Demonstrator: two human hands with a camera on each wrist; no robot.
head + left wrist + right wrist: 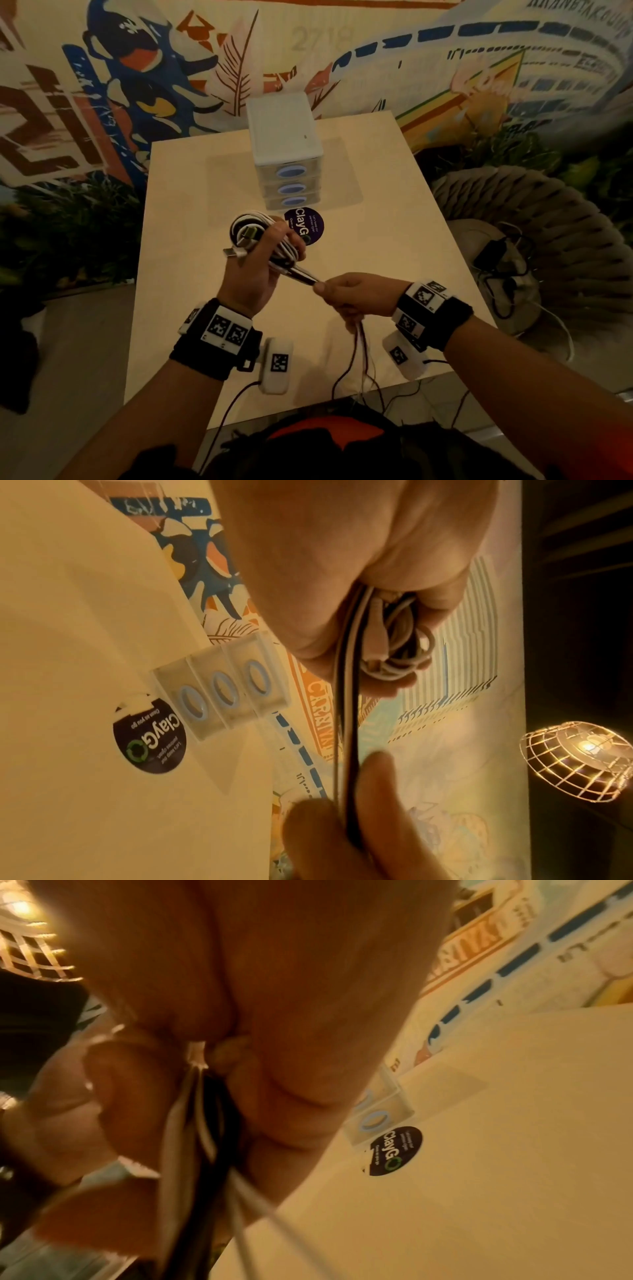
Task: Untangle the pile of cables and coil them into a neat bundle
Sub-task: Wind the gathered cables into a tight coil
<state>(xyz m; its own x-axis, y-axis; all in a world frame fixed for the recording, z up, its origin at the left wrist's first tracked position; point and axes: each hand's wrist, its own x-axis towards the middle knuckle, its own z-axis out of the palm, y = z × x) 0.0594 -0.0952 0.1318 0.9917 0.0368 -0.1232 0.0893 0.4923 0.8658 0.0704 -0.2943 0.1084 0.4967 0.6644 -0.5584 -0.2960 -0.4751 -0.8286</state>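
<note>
My left hand (270, 246) grips a coil of white and black cables (246, 228) above the middle of the pale table (394, 212); a USB plug (234, 253) sticks out to the left of the fist. In the left wrist view the coil (397, 647) sits inside the curled fingers. A taut run of black and white strands (298, 275) leads from the coil to my right hand (346, 291), which pinches them. The loose cable ends (359, 346) hang below that hand toward the table's near edge. The strands (202, 1123) pass through the right fingers in the right wrist view.
A small white three-drawer organiser (286, 154) stands at the table's far middle, with a round dark ClayGo sticker (304, 226) just in front of it. A woven chair (534, 233) holding a black charger and wires stands to the right. A painted mural wall is behind.
</note>
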